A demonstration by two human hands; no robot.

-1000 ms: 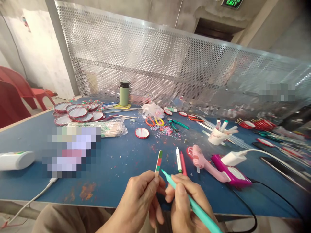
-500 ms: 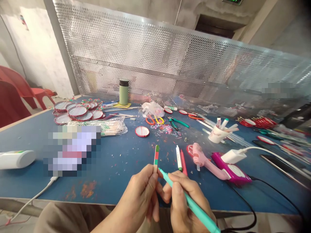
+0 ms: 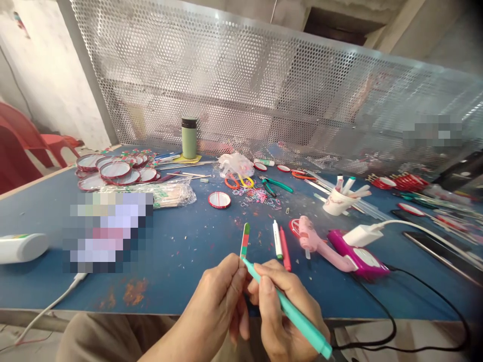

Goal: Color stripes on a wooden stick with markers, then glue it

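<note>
Between the thumb and fingers of my left hand (image 3: 221, 294) a wooden craft stick (image 3: 245, 241) stands upright, its top coloured in green, red and teal bands. My right hand (image 3: 285, 306) is closed around a teal marker (image 3: 298, 322), and its tip touches the stick just above my left fingertips. The stick's lower end is hidden by my fingers. Just beyond my right hand lie a white marker (image 3: 277, 240) with a green end and a red marker (image 3: 285, 249).
A pink glue gun (image 3: 320, 246) and a magenta power block (image 3: 358, 261) lie to the right, near a cup of markers (image 3: 336, 201). Stacked red-rimmed lids (image 3: 115, 169), a bag of sticks (image 3: 173, 195) and a green bottle (image 3: 189, 140) are farther left. Pliers (image 3: 277, 184) lie behind.
The teal marker's tip has moved left from beside the stick onto it, with my right hand shifting slightly left. My left hand keeps its hold, and the view has tilted slightly.
</note>
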